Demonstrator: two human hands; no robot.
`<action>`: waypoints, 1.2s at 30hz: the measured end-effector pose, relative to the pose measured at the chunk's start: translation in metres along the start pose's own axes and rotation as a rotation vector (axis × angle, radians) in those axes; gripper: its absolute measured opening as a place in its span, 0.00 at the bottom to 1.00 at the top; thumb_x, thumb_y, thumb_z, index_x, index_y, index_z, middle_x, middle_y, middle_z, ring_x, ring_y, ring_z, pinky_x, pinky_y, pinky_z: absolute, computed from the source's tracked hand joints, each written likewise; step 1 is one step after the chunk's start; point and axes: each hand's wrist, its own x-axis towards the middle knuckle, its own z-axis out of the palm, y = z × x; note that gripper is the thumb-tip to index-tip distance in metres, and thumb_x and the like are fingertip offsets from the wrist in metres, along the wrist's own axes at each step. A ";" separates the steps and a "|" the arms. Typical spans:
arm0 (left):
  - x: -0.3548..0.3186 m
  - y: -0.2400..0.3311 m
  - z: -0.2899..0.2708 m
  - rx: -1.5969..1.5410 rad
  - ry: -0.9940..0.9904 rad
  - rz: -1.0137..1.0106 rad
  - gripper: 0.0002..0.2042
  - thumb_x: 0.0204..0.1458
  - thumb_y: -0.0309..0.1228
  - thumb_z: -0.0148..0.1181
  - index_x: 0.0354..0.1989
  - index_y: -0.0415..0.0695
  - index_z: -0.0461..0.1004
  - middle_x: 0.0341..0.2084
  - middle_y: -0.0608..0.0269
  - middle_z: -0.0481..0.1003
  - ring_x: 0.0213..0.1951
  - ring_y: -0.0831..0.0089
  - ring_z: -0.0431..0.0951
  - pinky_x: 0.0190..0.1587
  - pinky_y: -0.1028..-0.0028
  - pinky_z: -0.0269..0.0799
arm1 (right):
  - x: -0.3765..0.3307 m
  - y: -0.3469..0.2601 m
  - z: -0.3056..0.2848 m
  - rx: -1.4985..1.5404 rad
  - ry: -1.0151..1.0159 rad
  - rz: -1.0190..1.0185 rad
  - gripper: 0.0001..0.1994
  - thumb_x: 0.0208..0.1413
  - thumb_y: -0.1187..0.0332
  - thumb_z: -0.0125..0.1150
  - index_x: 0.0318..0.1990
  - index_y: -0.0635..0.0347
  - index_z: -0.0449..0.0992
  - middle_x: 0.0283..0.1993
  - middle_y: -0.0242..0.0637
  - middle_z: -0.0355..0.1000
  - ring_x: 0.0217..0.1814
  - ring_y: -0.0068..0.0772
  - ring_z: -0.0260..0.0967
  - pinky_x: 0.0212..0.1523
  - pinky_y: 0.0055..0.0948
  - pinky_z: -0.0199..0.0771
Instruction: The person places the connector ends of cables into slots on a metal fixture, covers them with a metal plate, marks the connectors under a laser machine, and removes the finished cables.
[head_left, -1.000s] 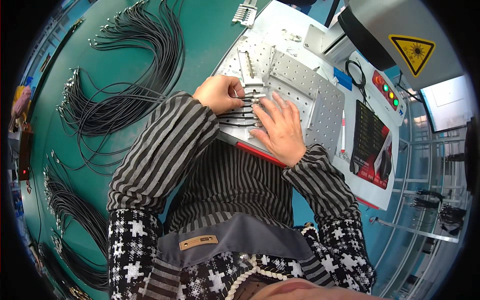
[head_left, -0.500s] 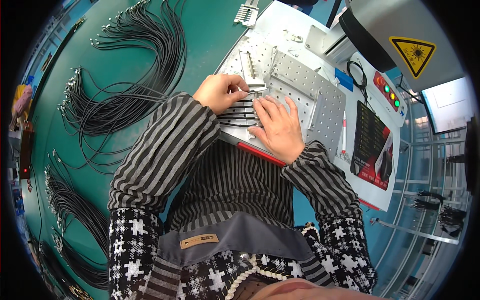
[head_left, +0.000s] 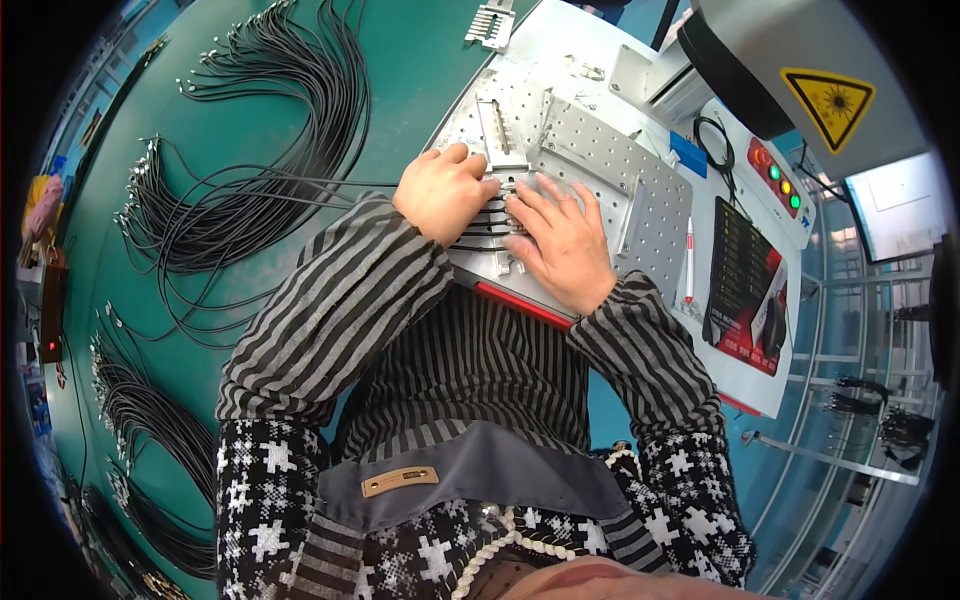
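Several black cables [head_left: 478, 243] lie side by side in a slotted metal fixture [head_left: 504, 264], their metal ends toward my right hand. Closed at the fixture's left side, my left hand [head_left: 443, 196] grips a black cable whose length trails left over the table; its fingertips partly hide the hold. My right hand [head_left: 566, 240] rests with stretched, slightly spread fingers over the metal cable ends, touching the fixture and hiding some of it. Just beyond both hands, a metal block with a slotted strip [head_left: 502, 130] stands on the perforated metal plate [head_left: 655, 190].
Bundles of black cables [head_left: 335, 90] cover the green table [head_left: 420, 60] at left. A machine head with a yellow warning sign [head_left: 826, 108] overhangs the right. A pen [head_left: 689, 262], a dark printed mat [head_left: 745, 290] and a lit button panel [head_left: 780, 185] lie right. A slotted comb-like metal piece [head_left: 490, 27] sits far.
My left hand has turned and shifted slightly right and toward the fixture, now with a cable stretching left from it. My right hand has moved only slightly, its fingers spreading a little.
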 end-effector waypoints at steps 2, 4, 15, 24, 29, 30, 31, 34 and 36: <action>-0.003 0.004 -0.003 0.096 -0.021 0.029 0.11 0.41 0.29 0.58 0.36 0.51 0.76 0.31 0.71 0.72 0.38 0.73 0.70 0.41 0.74 0.65 | 0.000 0.005 0.001 0.011 0.011 0.008 0.18 0.54 0.57 0.50 0.51 0.52 0.70 0.57 0.28 0.65 0.63 0.34 0.55 0.62 0.42 0.43; -0.008 0.005 -0.005 0.046 0.061 0.069 0.12 0.43 0.30 0.56 0.38 0.51 0.75 0.34 0.71 0.73 0.42 0.73 0.69 0.44 0.72 0.63 | -0.002 0.012 0.002 0.105 0.004 0.046 0.17 0.55 0.58 0.50 0.50 0.49 0.72 0.55 0.26 0.67 0.63 0.33 0.55 0.62 0.40 0.44; -0.043 0.025 -0.008 -0.065 0.103 0.315 0.15 0.47 0.30 0.50 0.44 0.44 0.72 0.46 0.66 0.72 0.49 0.69 0.69 0.55 0.69 0.59 | -0.007 0.019 0.005 0.180 0.042 0.081 0.13 0.55 0.60 0.52 0.47 0.42 0.75 0.54 0.20 0.68 0.63 0.33 0.55 0.61 0.37 0.46; -0.033 0.029 -0.017 0.046 -0.041 0.351 0.16 0.45 0.30 0.51 0.44 0.40 0.70 0.45 0.61 0.72 0.46 0.67 0.71 0.58 0.65 0.58 | -0.007 0.014 0.012 0.239 0.058 0.174 0.12 0.54 0.61 0.52 0.44 0.42 0.77 0.53 0.18 0.69 0.63 0.32 0.55 0.61 0.35 0.46; -0.033 0.030 -0.025 0.045 -0.130 0.349 0.20 0.43 0.31 0.54 0.48 0.41 0.69 0.45 0.61 0.73 0.48 0.68 0.71 0.58 0.66 0.57 | -0.007 0.014 0.017 0.264 0.070 0.225 0.11 0.54 0.61 0.53 0.43 0.42 0.78 0.53 0.17 0.69 0.62 0.32 0.56 0.61 0.35 0.47; -0.032 0.030 -0.029 0.028 -0.140 0.345 0.21 0.42 0.31 0.55 0.48 0.41 0.69 0.45 0.61 0.73 0.48 0.67 0.71 0.58 0.65 0.57 | -0.006 0.014 0.018 0.298 0.071 0.240 0.11 0.53 0.61 0.53 0.43 0.41 0.78 0.52 0.16 0.69 0.61 0.32 0.56 0.61 0.35 0.47; -0.031 0.030 -0.032 0.012 -0.149 0.342 0.21 0.42 0.32 0.56 0.48 0.41 0.69 0.45 0.61 0.73 0.48 0.67 0.71 0.58 0.65 0.57 | -0.006 0.014 0.018 0.332 0.073 0.255 0.11 0.53 0.61 0.53 0.42 0.41 0.78 0.52 0.16 0.70 0.61 0.33 0.57 0.61 0.35 0.48; -0.033 0.035 -0.028 0.068 -0.077 0.366 0.18 0.42 0.32 0.55 0.44 0.41 0.71 0.43 0.61 0.74 0.45 0.67 0.72 0.54 0.66 0.61 | -0.006 0.013 0.020 0.292 0.124 0.244 0.11 0.53 0.61 0.53 0.42 0.41 0.78 0.52 0.16 0.70 0.61 0.33 0.57 0.61 0.35 0.48; -0.032 0.037 -0.025 0.112 -0.005 0.386 0.15 0.43 0.32 0.53 0.40 0.41 0.73 0.41 0.62 0.74 0.43 0.67 0.72 0.50 0.68 0.64 | -0.006 0.012 0.022 0.250 0.163 0.234 0.10 0.52 0.61 0.54 0.41 0.40 0.78 0.52 0.16 0.70 0.61 0.34 0.57 0.61 0.36 0.49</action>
